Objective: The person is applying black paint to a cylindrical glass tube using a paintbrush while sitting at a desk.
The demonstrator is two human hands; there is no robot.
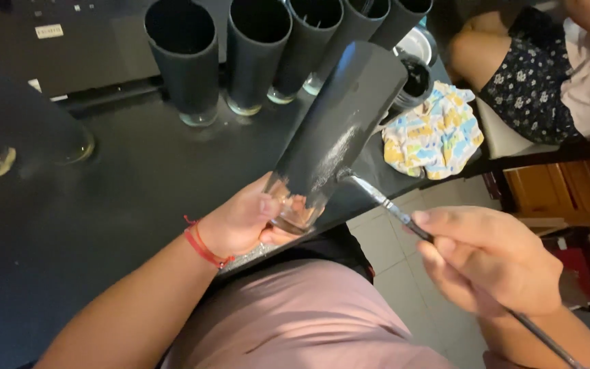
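Tall glass (336, 130), coated black except for its clear base, lies tilted at frame centre in the head view, base toward 7 o'clock and mouth toward 1 o'clock, above the edge of the dark table (104, 205). Left hand (244, 222), with a red cord bracelet (203, 247) at the wrist, has fingers curled and pinching the clear base; right hand (489, 260), at 4 o'clock, has fingers pressed together around the thin paintbrush (384, 201), whose tip touches the glass wall. At 12 o'clock stands a row of black-coated glasses (261, 48); a patterned cloth (435, 133) lies at 2 o'clock.
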